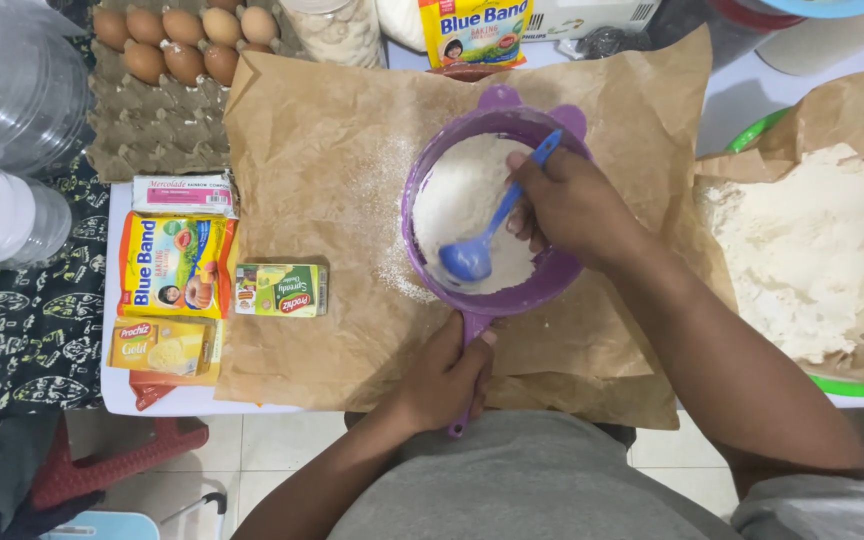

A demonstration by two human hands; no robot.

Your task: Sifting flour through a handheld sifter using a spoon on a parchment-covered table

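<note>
From the head camera, the left hand [442, 385] is wrapped tight around the handle of a round purple plastic sieve [422, 180] resting on crinkled brown paper [322, 150]. The right hand [572, 205] pinches a glossy blue plastic spoon [472, 258], its bowl sunk in the sieve's powdery white flour [457, 195]. A loose flour heap [812, 250] lies to the right.

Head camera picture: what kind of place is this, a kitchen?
Probably a home kitchen or baking corner. A tray of brown eggs sits on the table, flour is heaped on brown paper, and the hands, left and right, work a purple sieve with a blue spoon.
</note>
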